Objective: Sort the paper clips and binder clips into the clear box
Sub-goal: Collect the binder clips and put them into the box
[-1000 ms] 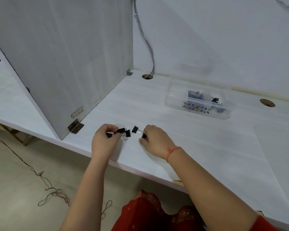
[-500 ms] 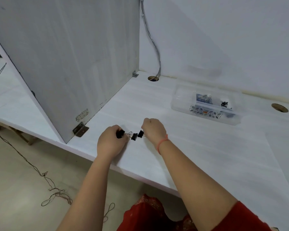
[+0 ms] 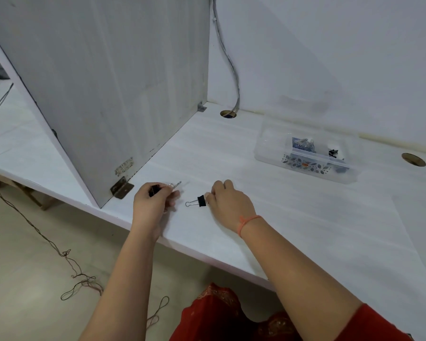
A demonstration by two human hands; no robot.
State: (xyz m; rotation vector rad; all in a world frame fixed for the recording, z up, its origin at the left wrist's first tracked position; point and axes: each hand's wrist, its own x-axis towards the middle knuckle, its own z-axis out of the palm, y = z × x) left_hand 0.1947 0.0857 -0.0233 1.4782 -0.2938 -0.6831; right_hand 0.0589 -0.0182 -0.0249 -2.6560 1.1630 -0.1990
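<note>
While the left hand [image 3: 153, 203] curled shut around a black binder clip [image 3: 155, 189] near the counter's [image 3: 293, 230] front edge, the right hand [image 3: 228, 205] pinched a second binder clip [image 3: 199, 201] just beside it, its wire handles pointing left. The clear box [image 3: 305, 153] sat well apart at centre right, holding blue paper clips [image 3: 303, 144] and dark clips in separate compartments.

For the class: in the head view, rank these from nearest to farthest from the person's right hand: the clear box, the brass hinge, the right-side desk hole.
From the right hand:
1. Brass hinge, to its left at the divider's base.
2. Clear box, farther back and right.
3. Right-side desk hole, beyond the box, far right.
</note>
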